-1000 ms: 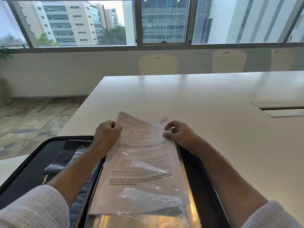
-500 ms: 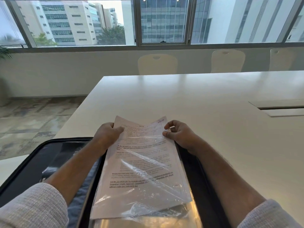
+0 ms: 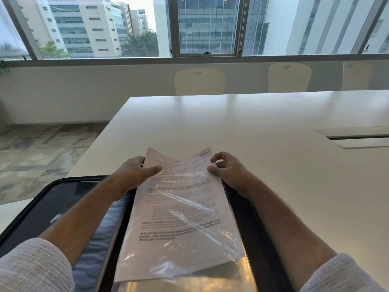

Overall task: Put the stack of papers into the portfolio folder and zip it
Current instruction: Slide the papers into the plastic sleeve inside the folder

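A stack of printed papers [image 3: 179,218] lies partly inside a clear plastic sleeve on the right half of the open black portfolio folder [image 3: 42,207]. The top of the stack sticks out past the sleeve's mouth. My left hand [image 3: 132,175] grips the stack's upper left edge, thumb on the page. At the upper right corner my right hand [image 3: 229,171] pinches the sleeve's edge. The folder lies flat at the near left corner of the white table [image 3: 252,133], its left half dark, with something wrapped in plastic inside.
Cream chairs [image 3: 199,81] stand along the table's far side under a wide window. A recessed cable hatch [image 3: 357,137] sits in the tabletop at right. The table's left edge drops to a patterned floor [image 3: 42,148].
The papers have slid down further into the sleeve and now lie flatter. Both hands stay at the stack's top corners, moved slightly nearer.
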`<action>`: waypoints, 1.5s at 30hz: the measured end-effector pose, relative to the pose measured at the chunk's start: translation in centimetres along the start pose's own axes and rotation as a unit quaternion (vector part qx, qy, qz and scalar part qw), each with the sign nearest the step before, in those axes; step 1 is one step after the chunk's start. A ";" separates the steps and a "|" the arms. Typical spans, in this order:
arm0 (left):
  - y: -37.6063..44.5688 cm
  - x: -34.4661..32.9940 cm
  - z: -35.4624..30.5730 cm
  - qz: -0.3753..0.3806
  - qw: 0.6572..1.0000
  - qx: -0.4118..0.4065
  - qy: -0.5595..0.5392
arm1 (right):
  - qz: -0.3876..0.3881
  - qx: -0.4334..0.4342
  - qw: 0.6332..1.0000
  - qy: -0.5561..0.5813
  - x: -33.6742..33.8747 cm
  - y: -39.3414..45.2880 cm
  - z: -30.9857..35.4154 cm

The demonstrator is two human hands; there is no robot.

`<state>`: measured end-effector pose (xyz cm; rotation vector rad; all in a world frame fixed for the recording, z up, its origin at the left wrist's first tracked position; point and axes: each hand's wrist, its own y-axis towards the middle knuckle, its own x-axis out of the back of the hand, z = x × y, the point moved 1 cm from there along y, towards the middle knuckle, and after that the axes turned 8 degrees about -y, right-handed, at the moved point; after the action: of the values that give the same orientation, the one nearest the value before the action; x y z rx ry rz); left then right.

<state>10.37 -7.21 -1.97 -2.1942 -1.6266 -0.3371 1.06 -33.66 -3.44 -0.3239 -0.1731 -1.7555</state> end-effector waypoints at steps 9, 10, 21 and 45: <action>-1.3 0.2 1.6 0.079 0.994 -0.063 -0.029 | -0.068 -0.063 0.996 -0.006 -0.6 0.6 0.0; -1.2 0.2 1.7 0.078 0.995 -0.057 -0.029 | -0.065 -0.066 0.996 -0.006 -0.6 0.7 0.0; -0.9 -1.0 1.9 0.010 0.995 -0.099 0.030 | 0.025 -0.070 0.997 -0.008 0.1 -0.2 0.6; -0.1 -1.0 2.5 -0.034 0.990 -0.137 -0.018 | -0.008 -0.037 0.999 -0.008 -0.3 0.2 -0.1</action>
<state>9.86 -6.91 -4.55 -2.3571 -1.7687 -0.5746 1.29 -33.41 -3.62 -0.3904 -0.1232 -1.7784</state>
